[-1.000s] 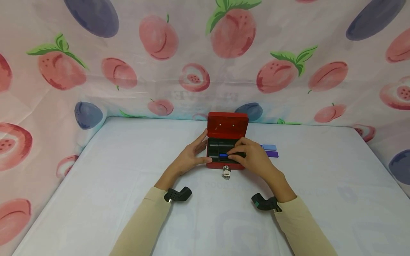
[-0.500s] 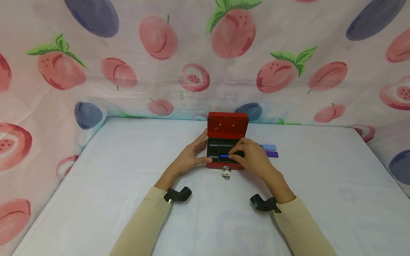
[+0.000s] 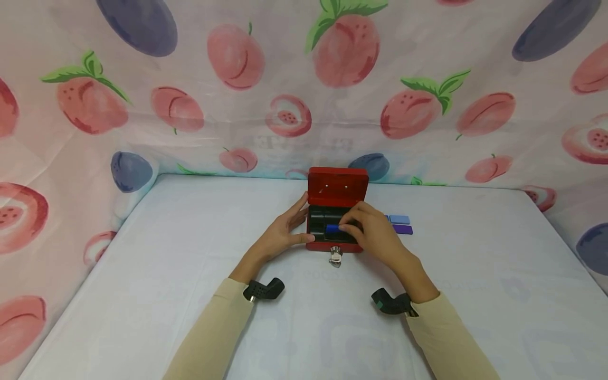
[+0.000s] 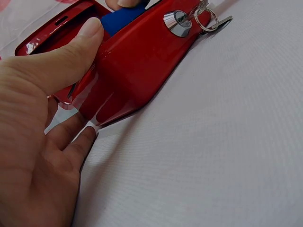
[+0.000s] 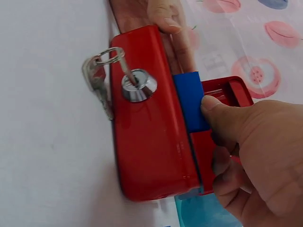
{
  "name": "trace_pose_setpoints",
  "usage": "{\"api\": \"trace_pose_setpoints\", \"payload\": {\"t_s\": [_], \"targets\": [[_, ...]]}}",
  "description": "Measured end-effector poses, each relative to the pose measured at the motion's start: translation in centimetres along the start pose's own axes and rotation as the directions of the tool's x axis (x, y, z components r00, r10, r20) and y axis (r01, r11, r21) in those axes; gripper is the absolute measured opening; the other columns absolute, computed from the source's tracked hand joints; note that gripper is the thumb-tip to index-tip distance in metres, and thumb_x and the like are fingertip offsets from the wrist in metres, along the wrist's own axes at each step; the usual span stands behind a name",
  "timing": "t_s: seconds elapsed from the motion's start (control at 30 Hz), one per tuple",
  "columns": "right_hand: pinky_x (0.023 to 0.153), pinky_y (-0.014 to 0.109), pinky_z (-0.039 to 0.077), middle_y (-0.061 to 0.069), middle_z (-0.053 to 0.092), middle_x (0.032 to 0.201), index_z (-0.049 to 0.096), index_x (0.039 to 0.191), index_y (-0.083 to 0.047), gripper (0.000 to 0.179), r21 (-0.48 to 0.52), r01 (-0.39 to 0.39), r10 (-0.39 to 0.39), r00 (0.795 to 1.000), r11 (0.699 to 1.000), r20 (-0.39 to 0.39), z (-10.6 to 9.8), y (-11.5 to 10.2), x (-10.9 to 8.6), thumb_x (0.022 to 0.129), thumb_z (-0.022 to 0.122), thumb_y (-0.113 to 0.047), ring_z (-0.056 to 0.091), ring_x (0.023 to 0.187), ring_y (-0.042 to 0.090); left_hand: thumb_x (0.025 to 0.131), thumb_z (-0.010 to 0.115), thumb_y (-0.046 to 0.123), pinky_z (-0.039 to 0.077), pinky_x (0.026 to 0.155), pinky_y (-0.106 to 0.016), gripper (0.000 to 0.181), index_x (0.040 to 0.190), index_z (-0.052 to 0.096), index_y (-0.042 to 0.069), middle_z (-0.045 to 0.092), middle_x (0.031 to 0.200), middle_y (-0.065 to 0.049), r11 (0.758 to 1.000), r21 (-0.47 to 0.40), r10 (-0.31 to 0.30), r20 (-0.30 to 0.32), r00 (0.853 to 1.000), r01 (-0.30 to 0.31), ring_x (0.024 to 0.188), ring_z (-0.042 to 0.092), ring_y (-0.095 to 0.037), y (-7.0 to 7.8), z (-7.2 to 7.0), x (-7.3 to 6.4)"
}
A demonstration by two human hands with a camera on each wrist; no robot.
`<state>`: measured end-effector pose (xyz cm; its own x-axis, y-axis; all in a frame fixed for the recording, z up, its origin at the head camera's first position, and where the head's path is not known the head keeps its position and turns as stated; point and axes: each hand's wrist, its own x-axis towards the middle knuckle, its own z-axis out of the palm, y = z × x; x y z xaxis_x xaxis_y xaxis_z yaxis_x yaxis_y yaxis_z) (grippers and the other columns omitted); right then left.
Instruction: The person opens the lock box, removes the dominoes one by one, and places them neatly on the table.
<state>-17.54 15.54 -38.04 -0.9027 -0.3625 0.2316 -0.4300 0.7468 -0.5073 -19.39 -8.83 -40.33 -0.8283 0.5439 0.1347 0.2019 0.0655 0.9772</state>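
Note:
A red cash box [image 3: 338,187] stands with its lid raised and a black tray [image 3: 317,215] inside. My left hand [image 3: 281,232] holds its left side, the thumb over the front corner and the other fingers along the outer wall. Between thumb and fingers, my right hand [image 3: 375,229] pinches one end of a flat blue block [image 5: 191,101] at the tray. In the left wrist view, part of the blue block [image 4: 122,21] shows above the red wall. My right fingers hide the block's far end. A key with a ring [image 5: 109,56] sits in the front lock [image 5: 138,85].
Just right of the box lie a light blue flat piece [image 3: 400,219] and a purple flat piece [image 3: 404,229], partly behind my right hand. A white cloth [image 3: 304,316] covers the table, and a fruit-printed sheet [image 3: 285,68] hangs behind it.
The blue block has been tilted or lifted in the tray, so more of its face shows. My right fingers have shifted slightly with it. The left hand keeps its place on the box.

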Motion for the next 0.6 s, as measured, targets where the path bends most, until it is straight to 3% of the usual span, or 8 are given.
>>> {"api": "trace_pose_setpoints", "payload": {"t_s": [0.4,0.6], "targets": [[0.084,0.042,0.053,0.004,0.063,0.096,0.065,0.098,-0.012,0.010,-0.014,-0.024,0.024,1.000,1.000,-0.011,-0.61,-0.36,-0.02,0.090,0.068,-0.017,0.059,0.086,0.023,0.083,0.071,0.000,0.025,0.111,-0.045,0.093,0.154,0.013,0.015,0.017,0.157,-0.008,1.000,0.006,-0.008,-0.005,1.000,0.008,0.139,0.027,-0.033,0.05,0.01,-0.03],[0.084,0.042,0.053,0.005,0.062,0.098,0.066,0.101,-0.010,0.011,0.012,0.024,-0.023,0.999,1.000,-0.030,-0.47,-0.37,-0.04,0.090,0.067,-0.012,0.060,0.089,0.023,0.084,0.071,0.000,0.025,0.111,-0.044,0.093,0.154,0.012,0.015,0.016,0.157,-0.008,1.000,0.005,-0.013,-0.001,1.000,0.013,0.139,0.027,-0.032,0.09,0.01,-0.01]]}}
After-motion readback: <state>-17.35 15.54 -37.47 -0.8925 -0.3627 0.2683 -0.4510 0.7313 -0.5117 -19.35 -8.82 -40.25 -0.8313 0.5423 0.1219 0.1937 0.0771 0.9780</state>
